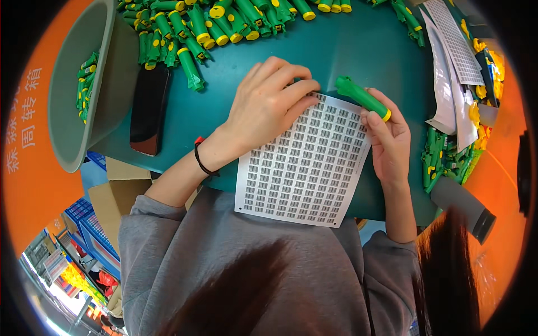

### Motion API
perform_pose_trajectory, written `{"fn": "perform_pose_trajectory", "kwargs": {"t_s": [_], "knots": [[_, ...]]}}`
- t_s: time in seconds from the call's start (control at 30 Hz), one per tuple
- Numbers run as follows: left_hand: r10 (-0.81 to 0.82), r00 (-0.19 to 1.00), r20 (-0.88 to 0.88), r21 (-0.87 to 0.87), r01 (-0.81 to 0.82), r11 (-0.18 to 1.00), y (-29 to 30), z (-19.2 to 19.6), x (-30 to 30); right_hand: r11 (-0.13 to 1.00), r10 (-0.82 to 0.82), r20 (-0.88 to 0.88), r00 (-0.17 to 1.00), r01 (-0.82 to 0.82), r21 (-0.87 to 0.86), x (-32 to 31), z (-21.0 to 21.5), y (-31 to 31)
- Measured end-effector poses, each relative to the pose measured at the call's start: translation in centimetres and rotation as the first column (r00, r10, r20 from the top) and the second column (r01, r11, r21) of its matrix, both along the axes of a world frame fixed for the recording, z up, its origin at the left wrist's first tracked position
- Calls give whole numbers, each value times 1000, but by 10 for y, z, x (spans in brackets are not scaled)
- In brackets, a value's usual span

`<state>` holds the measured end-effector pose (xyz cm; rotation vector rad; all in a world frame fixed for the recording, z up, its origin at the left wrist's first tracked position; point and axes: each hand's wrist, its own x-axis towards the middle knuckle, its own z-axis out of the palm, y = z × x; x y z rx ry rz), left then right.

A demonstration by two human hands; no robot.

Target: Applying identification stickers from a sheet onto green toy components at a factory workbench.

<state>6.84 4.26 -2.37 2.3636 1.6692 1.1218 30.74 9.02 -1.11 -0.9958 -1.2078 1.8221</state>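
Note:
A white sheet of small printed barcode labels (297, 173) lies tilted in front of me, its lower edge against my grey top. My left hand (269, 103) reaches over the sheet's upper left part, thumb and fingers pinched together at its top edge. Whether a single label is between the fingertips is hidden. In my right hand (389, 143), thumb and fingers grip a green plastic tube-shaped part (361, 98) by its yellow end. That part slants up to the left, just above the sheet's upper right corner.
Many similar green parts with yellow ends (224, 25) are heaped at the back of the green table (314, 50). Left stand a grey bin (64, 120) and a black phone (149, 112). At right lie more label sheets (457, 50), green parts (440, 157) and a grey cylinder (459, 204).

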Motion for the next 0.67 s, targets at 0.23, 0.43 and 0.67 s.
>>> {"fn": "perform_pose_trajectory", "kwargs": {"t_s": [0.23, 0.43, 0.67], "knots": [[-56, 995, -78, 12, 57, 998, 2, -2, -3, 993, -120, -128, 985, 118, -20, -4, -3, -5], [-77, 997, 6, 2, 77, 997, 3, 14, 1, 996, -85, -80, 993, 87, 30, -6, -5, -8], [-74, 843, 533, -308, 274, 911, -4, 56, 16, 969, 37, -17, 999, -31, 246, -10, -1, -20]]}}
